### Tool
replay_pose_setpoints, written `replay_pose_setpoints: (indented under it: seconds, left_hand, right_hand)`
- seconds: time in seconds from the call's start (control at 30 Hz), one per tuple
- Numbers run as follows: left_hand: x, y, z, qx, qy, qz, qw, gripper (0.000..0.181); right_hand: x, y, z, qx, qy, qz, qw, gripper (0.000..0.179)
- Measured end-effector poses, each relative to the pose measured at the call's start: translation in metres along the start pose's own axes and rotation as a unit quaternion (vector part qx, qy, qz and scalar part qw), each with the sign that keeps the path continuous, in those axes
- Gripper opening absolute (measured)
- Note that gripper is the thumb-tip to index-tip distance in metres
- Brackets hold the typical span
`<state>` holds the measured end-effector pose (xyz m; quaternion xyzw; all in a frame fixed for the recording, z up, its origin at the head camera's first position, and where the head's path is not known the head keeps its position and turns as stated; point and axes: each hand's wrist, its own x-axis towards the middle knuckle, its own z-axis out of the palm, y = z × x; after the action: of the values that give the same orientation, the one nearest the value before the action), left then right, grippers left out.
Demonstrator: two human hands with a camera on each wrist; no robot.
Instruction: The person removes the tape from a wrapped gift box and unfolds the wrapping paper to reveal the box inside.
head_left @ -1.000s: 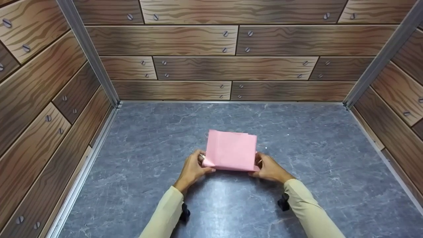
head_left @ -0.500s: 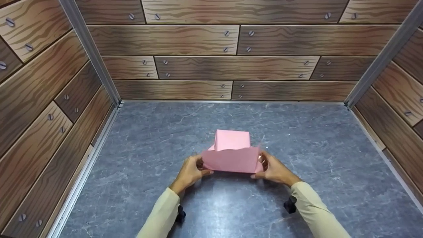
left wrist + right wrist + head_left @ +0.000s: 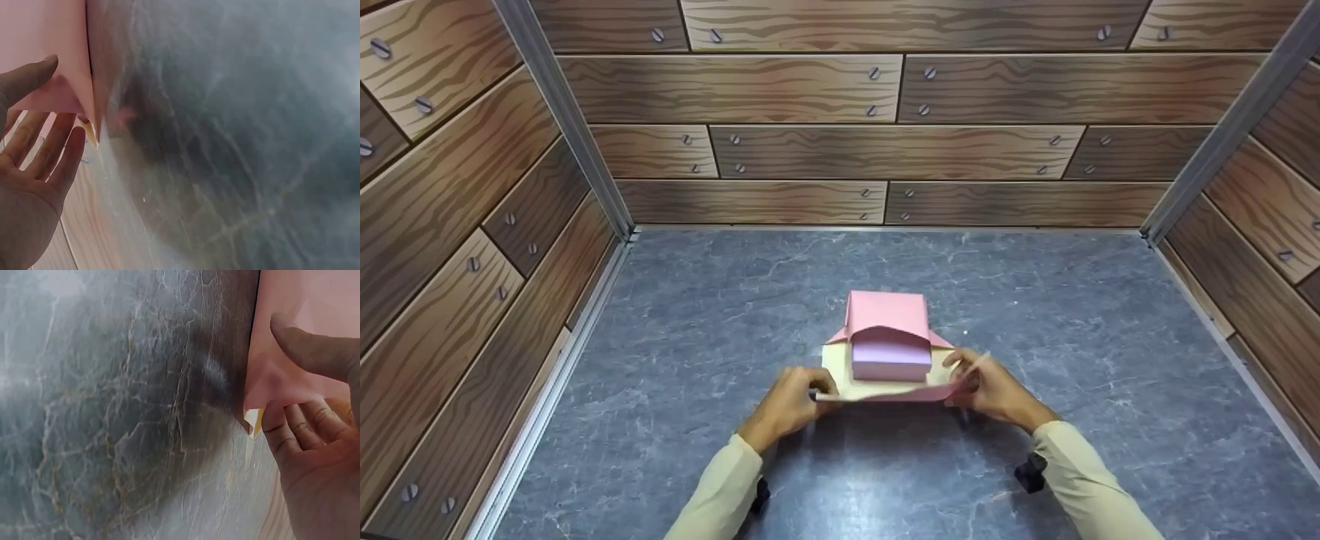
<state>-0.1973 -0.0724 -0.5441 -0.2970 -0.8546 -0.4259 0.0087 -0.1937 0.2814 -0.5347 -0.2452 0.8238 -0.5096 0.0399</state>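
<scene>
A small lilac box (image 3: 891,360) sits on a sheet of wrapping paper (image 3: 886,307), pink outside and cream inside. The far part of the sheet is folded over the box's top, its free edge bowed up. The near part lies low in front, cream face showing. At its near left corner my left hand (image 3: 791,399) pinches the paper. My right hand (image 3: 997,391) holds the near right corner, where the paper is blurred. In the left wrist view, the thumb lies on the pink paper (image 3: 50,28), fingers behind. The right wrist view shows the right thumb over the pink paper (image 3: 304,304) likewise.
A grey marbled tabletop (image 3: 720,300) lies under everything. Wood-patterned panels (image 3: 750,150) wall it at the back and both sides, with metal rails (image 3: 562,127) at the corners. A dark wrist device (image 3: 1031,472) shows under the right sleeve.
The near pink flap, which covered the box a second ago, has been folded down toward the person. The lilac box and cream inside now show. Both hands have moved slightly nearer and lower.
</scene>
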Motion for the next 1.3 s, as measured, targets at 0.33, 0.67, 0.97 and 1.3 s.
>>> replay_pose_setpoints:
  seconds: [0.33,0.67,0.97,1.3]
  left_hand:
    - [-0.009,0.003,0.0,0.088,-0.032,0.006,0.9956,0.028]
    - [-0.02,0.007,-0.004,0.132,-0.108,0.002,0.9853,0.031]
    - [-0.019,0.017,0.002,0.137,-0.112,-0.01,0.9841,0.017]
    - [-0.021,0.021,0.007,0.168,-0.172,-0.047,0.9695,0.06]
  right_hand:
    - [-0.009,0.001,-0.002,-0.069,-0.014,-0.066,0.9953,0.022]
    - [-0.022,0.003,-0.003,-0.109,-0.04,-0.073,0.9905,0.031]
    - [-0.027,0.001,0.001,-0.133,-0.052,-0.028,0.9894,0.031]
    - [-0.034,0.001,0.011,-0.2,-0.054,-0.007,0.9783,0.041]
